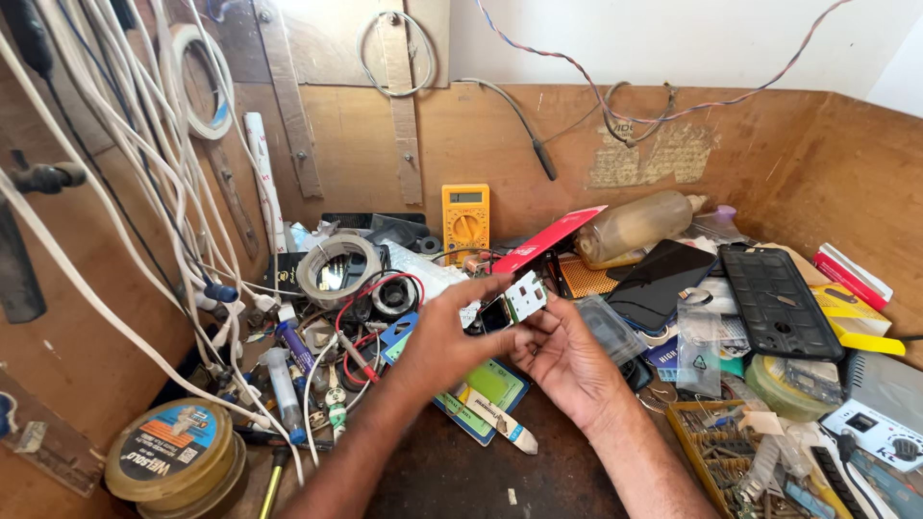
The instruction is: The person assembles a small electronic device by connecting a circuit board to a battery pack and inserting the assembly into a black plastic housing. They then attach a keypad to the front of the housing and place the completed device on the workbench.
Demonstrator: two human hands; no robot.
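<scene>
Both hands meet over the middle of a cluttered workbench. My left hand [447,332] and my right hand [562,356] together pinch a small white rectangular part [525,295] with dark slots, held tilted above the bench. The left fingers grip its left edge from above; the right fingers support it from below and the right. Under the hands lie a blue and green card [486,389] and a utility knife [500,423].
A yellow multimeter [465,219] leans on the back wall. A tape roll [336,267], red test leads [370,317] and white cables [144,163] crowd the left. A solder spool [173,452] sits front left. Phone parts [779,303], a plastic bottle [639,226] and a wire basket [716,452] fill the right.
</scene>
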